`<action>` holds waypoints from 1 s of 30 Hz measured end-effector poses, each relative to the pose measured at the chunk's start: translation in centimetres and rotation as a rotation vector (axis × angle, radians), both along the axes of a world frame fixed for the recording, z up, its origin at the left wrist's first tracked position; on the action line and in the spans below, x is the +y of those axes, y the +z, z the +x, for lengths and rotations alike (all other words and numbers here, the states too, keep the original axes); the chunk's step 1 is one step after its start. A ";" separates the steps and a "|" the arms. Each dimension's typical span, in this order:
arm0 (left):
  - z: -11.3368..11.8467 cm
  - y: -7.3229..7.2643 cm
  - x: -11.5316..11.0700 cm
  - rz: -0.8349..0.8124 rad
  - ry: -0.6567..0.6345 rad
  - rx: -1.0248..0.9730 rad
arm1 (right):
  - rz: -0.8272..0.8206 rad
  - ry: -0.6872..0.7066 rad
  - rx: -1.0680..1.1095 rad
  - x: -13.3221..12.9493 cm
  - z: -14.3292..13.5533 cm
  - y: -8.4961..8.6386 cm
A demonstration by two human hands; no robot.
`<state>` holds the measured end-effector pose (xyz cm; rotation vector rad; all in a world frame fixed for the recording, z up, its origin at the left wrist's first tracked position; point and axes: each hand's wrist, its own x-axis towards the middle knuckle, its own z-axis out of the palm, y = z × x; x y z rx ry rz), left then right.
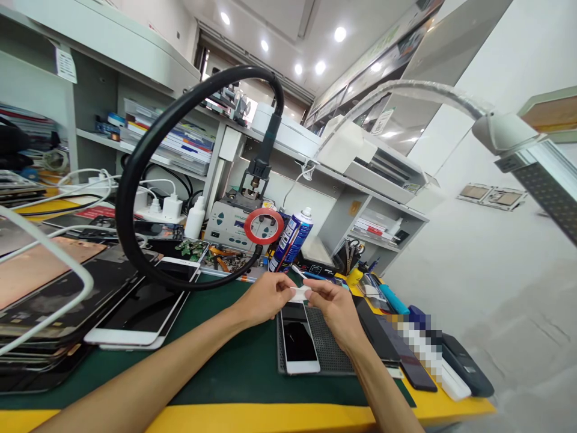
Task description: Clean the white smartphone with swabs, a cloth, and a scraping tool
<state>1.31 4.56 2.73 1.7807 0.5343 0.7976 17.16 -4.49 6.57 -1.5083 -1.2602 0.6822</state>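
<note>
My left hand (269,294) and my right hand (331,300) meet over the work mat (225,373). Pinched between both hands' fingertips is a small white piece, flat like folded paper or a wipe (299,293); its exact kind is unclear. A thin white stick with a rounded tip (298,272) pokes out just beyond my right fingers, and I cannot tell whether they touch it. Directly below lies a white-framed smartphone (300,337), its dark screen up, on a grey perforated pad (331,343).
A looped black hose (124,180) arches over the left side from the soldering station (232,222). Behind my hands stands a blue spray can (292,240). Large phones or tablets (139,307) lie left; dark phones (408,355) lie right. A lamp (536,162) overhangs the right.
</note>
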 end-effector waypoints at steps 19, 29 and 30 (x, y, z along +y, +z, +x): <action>-0.2 0.0 0.7 -0.158 0.207 0.064 | -0.583 0.189 -0.272 0.2 1.3 0.6; 0.1 -0.2 0.8 -0.109 0.334 0.064 | -0.178 0.046 -1.170 -3.2 -2.1 0.4; 0.2 -0.3 0.8 -0.106 0.338 0.065 | -0.150 0.044 -1.238 -3.8 -3.0 0.1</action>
